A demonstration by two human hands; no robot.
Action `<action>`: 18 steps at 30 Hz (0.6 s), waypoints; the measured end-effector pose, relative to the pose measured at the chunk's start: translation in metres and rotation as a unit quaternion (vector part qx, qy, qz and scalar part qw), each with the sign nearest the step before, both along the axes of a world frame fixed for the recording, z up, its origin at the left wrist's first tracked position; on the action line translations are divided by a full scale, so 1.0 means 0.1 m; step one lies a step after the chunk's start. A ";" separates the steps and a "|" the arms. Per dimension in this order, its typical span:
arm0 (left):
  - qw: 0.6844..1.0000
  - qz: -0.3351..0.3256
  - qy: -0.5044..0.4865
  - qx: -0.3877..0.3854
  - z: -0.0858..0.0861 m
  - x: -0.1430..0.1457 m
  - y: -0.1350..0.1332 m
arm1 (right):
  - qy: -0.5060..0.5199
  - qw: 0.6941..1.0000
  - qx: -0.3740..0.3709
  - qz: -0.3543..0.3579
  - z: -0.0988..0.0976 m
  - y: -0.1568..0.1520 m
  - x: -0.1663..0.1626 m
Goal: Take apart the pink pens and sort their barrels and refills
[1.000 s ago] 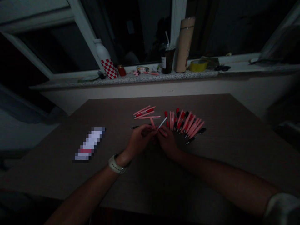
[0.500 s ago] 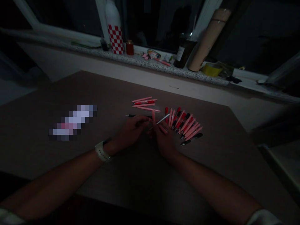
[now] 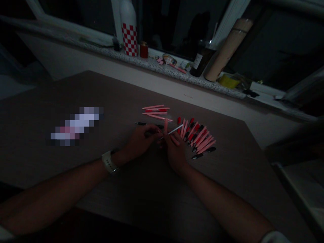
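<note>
Over the middle of the table, my two hands nearly meet. My right hand [image 3: 176,155] is closed around pink pen parts [image 3: 175,139], and a pink pen barrel [image 3: 165,125] stands up from its fingers. A thin white stick [image 3: 176,128], like a pen refill, slants across that hand. My left hand [image 3: 144,140], with a pale watch on its wrist, pinches close to the stick's lower end; what sits between its fingertips is too dark to make out. Just beyond it lies a black pen [image 3: 140,123]. Right of my right hand, several pink, red and black pens [image 3: 199,135] are fanned out.
A small group of pink and red pens [image 3: 155,110] lies farther back on the table [image 3: 113,91]. At left is a blurred-out flat object [image 3: 76,126]. The windowsill holds a checkered bottle [image 3: 130,38], a small jar [image 3: 144,50] and a leaning tube [image 3: 227,50].
The camera view has tilted and shifted slightly. Both hands keep almost the same pose, with the white stick and pink barrel still at the right hand's fingers.
</note>
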State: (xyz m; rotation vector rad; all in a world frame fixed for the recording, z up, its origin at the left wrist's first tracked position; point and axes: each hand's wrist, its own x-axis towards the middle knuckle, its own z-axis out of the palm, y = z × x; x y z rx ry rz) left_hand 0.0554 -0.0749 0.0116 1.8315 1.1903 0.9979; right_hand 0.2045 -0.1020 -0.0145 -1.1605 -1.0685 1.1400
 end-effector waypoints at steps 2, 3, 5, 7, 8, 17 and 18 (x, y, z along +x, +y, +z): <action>1.000 -0.004 -0.003 -0.002 0.01 -0.01 0.01 | 0.001 1.000 0.004 0.002 0.01 0.00 0.00; 1.000 -0.005 -0.002 -0.004 0.01 -0.01 0.01 | 0.001 1.000 0.004 0.003 0.01 -0.01 0.00; 1.000 -0.007 0.003 -0.008 0.01 -0.02 0.02 | -0.001 1.000 0.004 0.002 0.00 -0.01 -0.01; 1.000 -0.010 0.013 -0.007 0.02 -0.03 0.03 | -0.001 1.000 0.007 -0.003 -0.01 -0.01 -0.01; 1.000 -0.011 0.018 -0.003 0.02 -0.04 0.03 | 0.002 1.000 0.011 -0.003 -0.02 -0.01 -0.01; 0.998 0.007 -0.056 -0.017 -0.02 -0.06 0.05 | 0.001 1.000 0.017 -0.024 -0.09 0.01 0.02; 0.997 0.014 -0.076 -0.027 -0.03 -0.06 0.05 | 0.006 1.000 0.019 -0.023 -0.10 0.01 0.02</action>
